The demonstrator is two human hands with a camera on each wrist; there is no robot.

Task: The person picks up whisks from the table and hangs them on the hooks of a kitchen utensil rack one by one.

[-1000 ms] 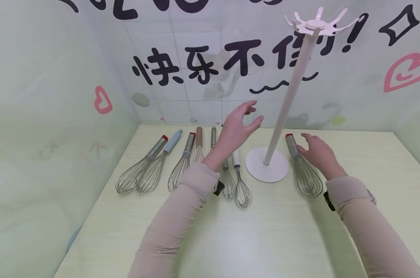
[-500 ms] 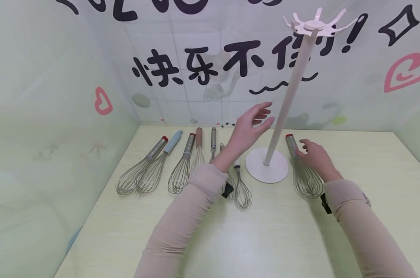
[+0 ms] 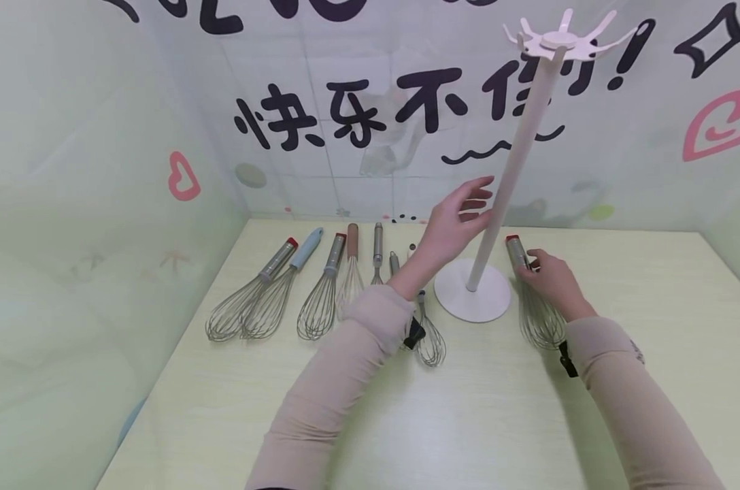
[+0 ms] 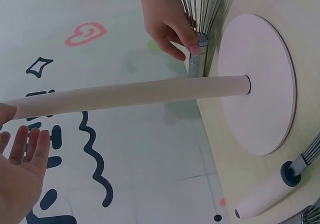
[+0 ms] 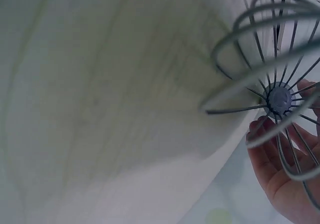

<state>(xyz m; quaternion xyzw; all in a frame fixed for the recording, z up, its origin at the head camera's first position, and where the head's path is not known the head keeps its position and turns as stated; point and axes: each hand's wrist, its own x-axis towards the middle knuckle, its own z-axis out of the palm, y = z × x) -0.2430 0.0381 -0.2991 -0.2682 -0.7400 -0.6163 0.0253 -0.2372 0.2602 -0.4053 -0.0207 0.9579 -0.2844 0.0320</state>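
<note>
In the head view my left hand (image 3: 454, 221) is beside the white stand's pole (image 3: 511, 177). Its thumb touches or nearly touches the pole, while the fingers stay loosely extended. To the right of the stand's round base (image 3: 448, 306), my right hand (image 3: 553, 280) is at the handle of a balloon whisk (image 3: 536, 316) with a red-tipped metal handle. The thumb lies over the handle near the wires, with fingers on the other side, as the left wrist view (image 4: 170, 29) shows the right hand. The right wrist view looks along the whisk's wires (image 5: 280, 99); they partly hide the fingers.
Left of the stand lie several more whisks, among them a blue-handled one (image 3: 305, 252), a brown-handled one (image 3: 352, 241) and a small one (image 3: 432, 344) partly under my left wrist. The stand's top carries prongs (image 3: 556, 42). A printed curtain (image 3: 419, 156) hangs behind the table (image 3: 468, 422).
My left hand has moved right, up to the stand's pole. The right hand has shifted slightly left and down, bringing its thumb and fingers to the whisk's handle. The whisks lie as before.
</note>
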